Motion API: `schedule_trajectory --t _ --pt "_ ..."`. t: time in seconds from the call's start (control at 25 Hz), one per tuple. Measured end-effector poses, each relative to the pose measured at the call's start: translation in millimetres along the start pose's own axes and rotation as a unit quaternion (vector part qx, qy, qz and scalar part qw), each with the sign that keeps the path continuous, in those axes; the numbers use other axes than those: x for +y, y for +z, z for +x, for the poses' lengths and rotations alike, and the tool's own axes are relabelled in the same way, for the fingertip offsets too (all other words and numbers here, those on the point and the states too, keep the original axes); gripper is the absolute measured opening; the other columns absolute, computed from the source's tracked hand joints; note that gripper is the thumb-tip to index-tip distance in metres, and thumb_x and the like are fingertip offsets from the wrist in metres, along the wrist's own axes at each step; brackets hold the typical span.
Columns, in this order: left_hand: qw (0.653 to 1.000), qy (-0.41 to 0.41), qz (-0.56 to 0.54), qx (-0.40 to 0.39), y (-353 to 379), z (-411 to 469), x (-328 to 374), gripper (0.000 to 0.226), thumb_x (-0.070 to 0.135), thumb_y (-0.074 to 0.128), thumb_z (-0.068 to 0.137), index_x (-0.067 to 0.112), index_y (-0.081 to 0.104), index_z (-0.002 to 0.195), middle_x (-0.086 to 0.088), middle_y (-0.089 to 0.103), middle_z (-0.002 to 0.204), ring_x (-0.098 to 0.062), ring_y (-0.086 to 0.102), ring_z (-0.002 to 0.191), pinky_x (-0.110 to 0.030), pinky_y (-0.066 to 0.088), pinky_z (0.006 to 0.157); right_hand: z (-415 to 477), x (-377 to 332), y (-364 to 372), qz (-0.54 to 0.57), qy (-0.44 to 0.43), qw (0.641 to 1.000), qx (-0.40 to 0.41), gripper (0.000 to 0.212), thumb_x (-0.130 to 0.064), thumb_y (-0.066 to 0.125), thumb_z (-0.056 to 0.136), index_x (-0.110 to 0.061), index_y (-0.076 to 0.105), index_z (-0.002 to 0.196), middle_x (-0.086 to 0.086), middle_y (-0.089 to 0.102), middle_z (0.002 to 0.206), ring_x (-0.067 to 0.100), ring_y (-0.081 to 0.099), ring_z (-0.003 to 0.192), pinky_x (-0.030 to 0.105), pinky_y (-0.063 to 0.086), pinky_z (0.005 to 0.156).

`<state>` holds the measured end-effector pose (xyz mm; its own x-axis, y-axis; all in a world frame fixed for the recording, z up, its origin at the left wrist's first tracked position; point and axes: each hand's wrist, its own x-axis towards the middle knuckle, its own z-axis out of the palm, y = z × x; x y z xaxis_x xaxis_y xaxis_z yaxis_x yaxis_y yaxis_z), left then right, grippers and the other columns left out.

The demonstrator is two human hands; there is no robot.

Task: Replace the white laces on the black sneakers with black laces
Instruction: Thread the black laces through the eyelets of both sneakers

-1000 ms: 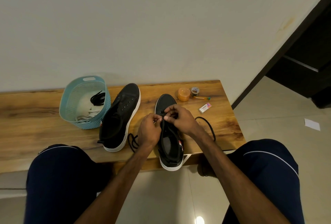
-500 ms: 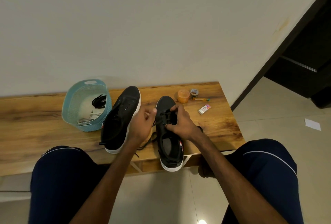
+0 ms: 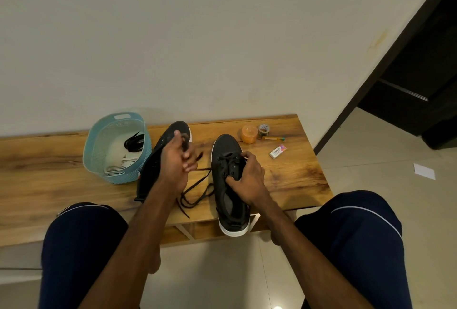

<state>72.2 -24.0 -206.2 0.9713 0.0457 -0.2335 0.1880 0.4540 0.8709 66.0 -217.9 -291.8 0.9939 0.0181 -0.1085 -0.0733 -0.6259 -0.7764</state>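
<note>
Left hand [image 3: 176, 163] pulled leftward, pinching black lace [image 3: 197, 180]; right hand [image 3: 248, 180] gripping sneaker [image 3: 225, 148] on wooden bench [image 3: 296, 175] against wall [image 3: 222, 36].

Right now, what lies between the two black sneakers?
In the head view, a loose black lace loops over the wooden bench, running up to the left hand.

Wooden bench [image 3: 296, 180] with basket [image 3: 89, 150], left sneaker [image 3: 150, 172], right sneaker [image 3: 226, 145], jar [image 3: 249, 134], eraser [image 3: 278, 151]
</note>
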Motion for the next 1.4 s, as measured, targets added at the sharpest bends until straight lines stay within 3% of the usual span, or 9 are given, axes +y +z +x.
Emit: schedule_trajectory --t 0.12,0.2,0.4,0.52,0.6,0.76,0.96,1.16,1.4 --pt "0.806 0.009 0.592 -0.007 -3.5 -7.0 -27.8 0.031 0.049 0.054 0.097 0.019 0.050 0.104 0.000 0.059 0.086 -0.015 0.058 0.073 -0.033 0.049 0.066 0.9 2.9 5.1 -0.017 -0.017 1.000 0.010 0.082 -0.052 0.062 0.067 -0.027 0.026 0.136 0.000 0.040 0.136 0.021 0.033 0.134 0.057 0.006 0.120" --pt "0.711 -0.006 0.702 -0.037 2.3 -10.9 -44.9 0.024 0.042 0.053 0.099 0.019 0.056 0.104 -0.001 0.065 0.094 -0.021 0.063 0.088 -0.036 0.050 0.077 1.7 4.6 5.9 -0.021 -0.023 0.999 0.019 0.082 -0.052 0.063 0.067 -0.027 0.026 0.136 -0.001 0.039 0.137 0.020 0.032 0.135 0.057 0.003 0.119" --pt "0.979 0.054 0.185 -0.072 9.8 -7.1 -4.9 0.029 0.020 0.036 0.107 0.018 0.058 0.089 0.002 0.064 0.089 -0.002 0.062 0.083 -0.032 0.050 0.080 3.0 6.2 6.6 -0.012 -0.024 1.000 0.010 0.083 -0.051 0.066 0.066 -0.029 0.025 0.135 -0.002 0.038 0.137 0.019 0.031 0.135 0.058 0.001 0.119" --pt "0.984 0.004 -0.135 -0.120 0.8 -2.5 16.1 0.032 0.032 0.030 0.108 0.018 0.050 0.089 0.002 0.057 0.070 -0.011 0.058 0.059 -0.036 0.059 0.075 2.6 4.2 6.3 -0.004 -0.024 1.000 0.014 0.085 -0.050 0.067 0.066 -0.027 0.026 0.137 -0.001 0.038 0.139 0.020 0.032 0.136 0.059 0.002 0.119" --pt "0.992 -0.017 0.109 -0.068 -2.4 -1.1 4.9 0.037 0.048 0.040 0.102 0.015 0.052 0.092 0.006 0.049 0.065 -0.007 0.044 0.049 -0.023 0.045 0.049 2.0 3.5 5.4 -0.005 -0.020 1.000 0.012 0.087 -0.047 0.069 0.068 -0.025 0.025 0.139 -0.001 0.037 0.141 0.021 0.031 0.137 0.059 0.002 0.119" --pt "0.727 -0.034 0.685 -0.019 -9.6 -6.3 -49.4 0.034 0.045 0.052 0.099 0.011 0.052 0.103 -0.002 0.060 0.093 -0.019 0.057 0.083 -0.032 0.044 0.070 0.3 1.1 5.7 -0.018 -0.016 0.999 0.021 0.085 -0.045 0.069 0.069 -0.026 0.025 0.139 -0.001 0.038 0.141 0.021 0.033 0.137 0.060 0.006 0.119" --pt "0.824 -0.151 0.545 0.032 -15.6 -2.3 -59.3 0.041 0.039 0.041 0.105 0.012 0.055 0.077 -0.005 0.059 0.064 -0.016 0.052 0.045 -0.027 0.046 0.046 -0.3 -1.1 4.1 -0.018 -0.011 1.000 0.013 0.084 -0.045 0.068 0.069 -0.028 0.024 0.138 -0.002 0.037 0.140 0.020 0.031 0.137 0.060 0.009 0.118" --pt "0.859 -0.138 0.487 0.069 -14.3 -6.1 -68.4 0.024 0.023 0.058 0.099 0.009 0.052 0.081 -0.016 0.066 0.074 -0.027 0.065 0.059 -0.045 0.060 0.053 -1.6 -2.9 2.8 -0.018 -0.005 1.000 0.009 0.084 -0.045 0.067 0.069 -0.030 0.023 0.138 -0.004 0.035 0.141 0.021 0.031 0.136 0.061 0.013 0.117" --pt "0.660 0.018 0.748 0.070 -13.1 -0.2 -74.3 0.025 0.037 0.059 0.096 0.024 0.065 0.116 -0.007 0.056 0.117 -0.023 0.055 0.109 -0.035 0.049 0.085 -4.0 -7.2 0.3 -0.041 -0.015 0.999 0.004 0.083 -0.043 0.069 0.072 -0.029 0.022 0.139 -0.002 0.035 0.142 0.020 0.030 0.136 0.060 0.016 0.116"
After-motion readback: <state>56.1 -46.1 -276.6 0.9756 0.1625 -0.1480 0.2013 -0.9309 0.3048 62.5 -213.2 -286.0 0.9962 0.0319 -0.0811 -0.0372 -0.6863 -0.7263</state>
